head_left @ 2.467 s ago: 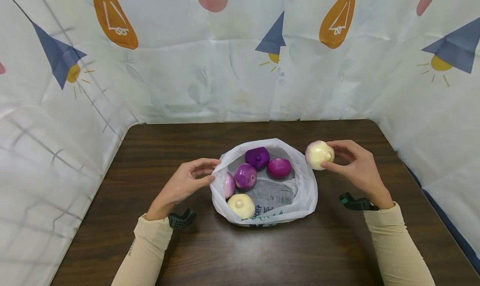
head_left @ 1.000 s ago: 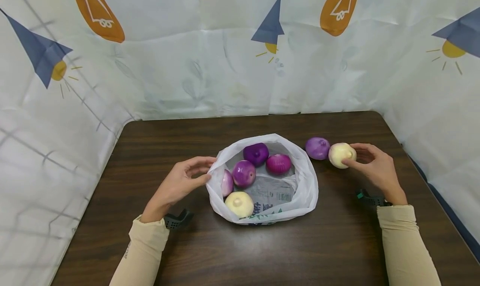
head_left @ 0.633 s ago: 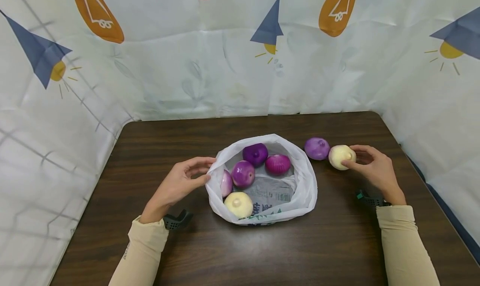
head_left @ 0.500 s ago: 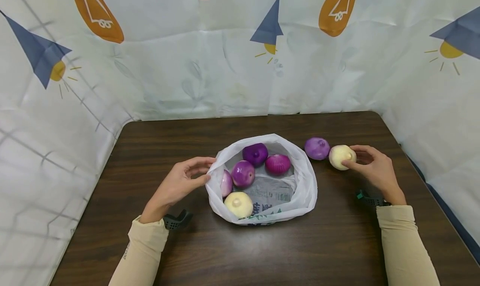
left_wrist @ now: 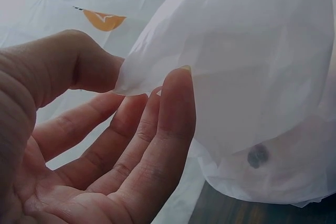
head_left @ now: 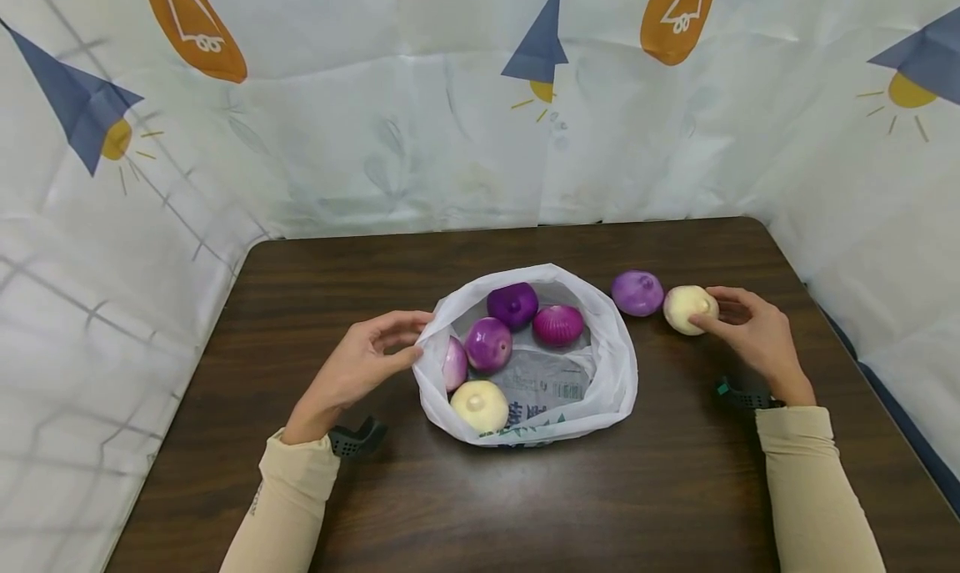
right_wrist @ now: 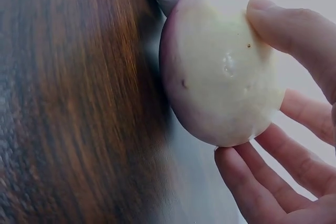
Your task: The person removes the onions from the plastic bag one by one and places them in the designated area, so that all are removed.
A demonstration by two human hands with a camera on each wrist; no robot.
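Note:
An open white plastic bag (head_left: 611,389) stands mid-table with several peeled onions inside: a pale one (head_left: 480,406) at the front left, a purple one (head_left: 489,344) behind it, a dark purple one (head_left: 513,306) at the back and a magenta one (head_left: 558,326) to the right. Between thumb and fingers, my left hand (head_left: 375,352) pinches the bag's left rim. Right of the bag, my right hand (head_left: 753,331) grips a creamy white onion (right_wrist: 220,72), low at the tabletop, its far side tinged purple. Directly left of that lies a purple onion (head_left: 637,293).
The dark wood-grain table (head_left: 480,506) reaches back to a white printed cloth (head_left: 450,164) hanging behind and at both sides. Dark wrist straps (head_left: 358,438) sit on both wrists.
Since the earliest frame, my right hand has carried the creamy onion rightward from the bag's rim, and the purple onion has come into view. Over the last half second both hands barely move.

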